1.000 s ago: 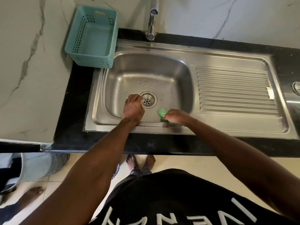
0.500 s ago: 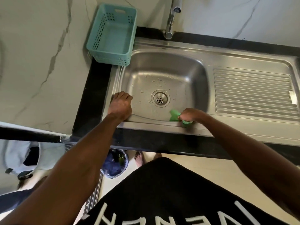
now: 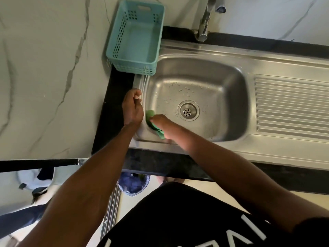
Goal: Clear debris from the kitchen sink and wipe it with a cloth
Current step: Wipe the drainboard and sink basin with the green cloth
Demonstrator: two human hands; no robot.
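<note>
- Head view, the hands: the right hand had travelled from the near middle of the basin to its near left corner. Its fingers were clenched on the green cloth, and the cloth was pressed to the steel where the left wall meets the floor of the basin. The hand was a little blurred, so I judged it was in the middle of a wiping stroke.
- Head view, the other hand: the left hand had left the drain, where it was one second before, and was now at the left rim of the sink, just beside the cloth. Its fingers were curled into a loose fist. Whether they held a bit of debris I cannot tell; nothing showed between them.
- Head view, the basin: small pale crumbs and drops lay on the far part of the floor, behind the drain, as they lay in the earlier pictures. This part did not look wiped yet.
- Head view, the surroundings: the teal basket stood at the far left corner of the sink, and the tap was behind the basin.
- Meaning for the task: picking by hand seemed to have given way to wiping, which had begun along the near and left side. In my judgement, the far floor with the crumbs was the main part left.
</note>
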